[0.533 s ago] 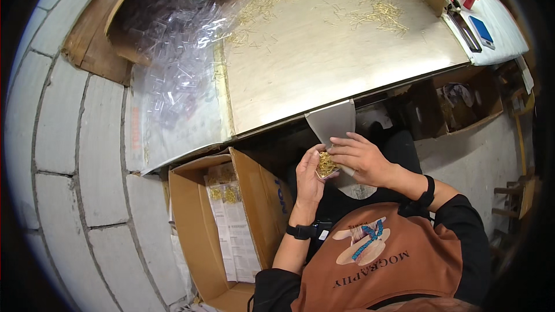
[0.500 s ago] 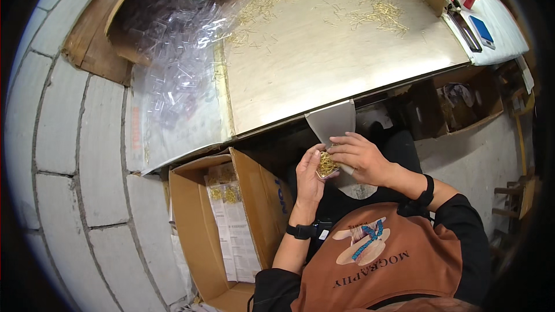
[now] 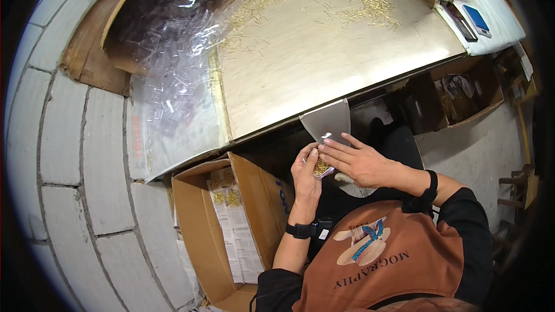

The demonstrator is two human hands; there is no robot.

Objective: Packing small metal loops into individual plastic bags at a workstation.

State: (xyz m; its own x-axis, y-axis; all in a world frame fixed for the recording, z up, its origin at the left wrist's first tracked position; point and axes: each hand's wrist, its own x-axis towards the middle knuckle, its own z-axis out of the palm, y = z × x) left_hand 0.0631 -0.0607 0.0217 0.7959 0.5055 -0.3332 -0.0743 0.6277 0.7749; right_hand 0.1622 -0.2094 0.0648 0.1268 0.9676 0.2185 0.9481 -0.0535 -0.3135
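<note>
While a broad pale tabletop [image 3: 324, 63] spans the upper view, an open carton [image 3: 254, 208] stands below it on the left, and a heap of clear plastic pieces [image 3: 176, 58] lies at the table's left side. A whitish chute-like sheet [image 3: 328, 120] slopes down from the table edge, just beyond the hands. The right hand [image 3: 363, 166] reaches across from the right, its fingers straight and laid over the container's far side; whether anything is under them I cannot tell. The left hand [image 3: 304, 176] is closed on the small clear container [image 3: 328, 173], which sits just right of its thumb, between both hands. Fingers hide its long axis. Thin gold-coloured pins [image 3: 320, 167] show inside, beside the left thumb.
</note>
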